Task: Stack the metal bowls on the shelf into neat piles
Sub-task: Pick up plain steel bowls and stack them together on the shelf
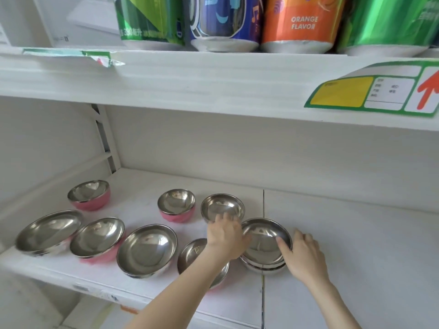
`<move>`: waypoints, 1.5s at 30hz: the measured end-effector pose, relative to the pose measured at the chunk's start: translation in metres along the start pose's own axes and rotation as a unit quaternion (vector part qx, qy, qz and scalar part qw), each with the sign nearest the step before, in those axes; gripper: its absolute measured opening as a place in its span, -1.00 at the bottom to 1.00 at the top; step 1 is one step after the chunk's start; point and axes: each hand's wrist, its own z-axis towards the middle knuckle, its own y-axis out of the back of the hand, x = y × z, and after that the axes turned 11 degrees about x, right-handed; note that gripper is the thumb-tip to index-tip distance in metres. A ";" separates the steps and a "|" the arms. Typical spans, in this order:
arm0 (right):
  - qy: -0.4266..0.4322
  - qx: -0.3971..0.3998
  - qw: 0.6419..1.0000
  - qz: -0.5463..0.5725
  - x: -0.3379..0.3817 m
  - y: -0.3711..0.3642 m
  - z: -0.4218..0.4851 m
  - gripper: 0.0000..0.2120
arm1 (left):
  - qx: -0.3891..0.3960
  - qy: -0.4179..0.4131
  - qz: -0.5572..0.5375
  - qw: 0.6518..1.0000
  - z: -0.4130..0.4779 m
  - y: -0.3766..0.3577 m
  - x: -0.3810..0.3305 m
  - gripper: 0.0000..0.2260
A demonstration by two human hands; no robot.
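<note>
Several metal bowls stand on the white lower shelf (152, 284). A short pile of steel bowls (262, 245) sits near the shelf's middle seam. My left hand (225, 236) rests on the pile's left rim, and its fingers reach over a small steel bowl (221, 206) behind. My right hand (306, 255) holds the pile's right rim, thumb inside the top bowl. My left forearm partly hides another bowl (192, 255). To the left are a steel bowl (147, 249), a pink-sided bowl (97, 238), a wide steel bowl (48, 231), and two pink bowls (89, 194) (176, 204) further back.
The upper shelf (190, 81) hangs low over the bowls and carries drink cans (299, 22). A green and yellow price label (370, 91) sticks to its front edge. The lower shelf's right half (356, 233) is bare white board. A slotted upright (104, 138) stands at the back left.
</note>
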 end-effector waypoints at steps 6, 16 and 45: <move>0.061 -0.131 0.988 -0.055 0.017 0.006 -0.030 -0.39 | -0.191 -0.074 0.067 0.976 -0.041 0.006 0.040 -0.54; 0.112 -0.173 0.975 -0.079 0.090 -0.008 -0.081 -0.35 | -0.241 -0.094 0.092 0.962 -0.079 0.018 0.130 -0.52; 0.134 -0.174 0.973 -0.072 0.384 -0.116 -0.078 -0.27 | -0.228 -0.084 0.133 0.961 -0.068 0.025 0.450 -0.53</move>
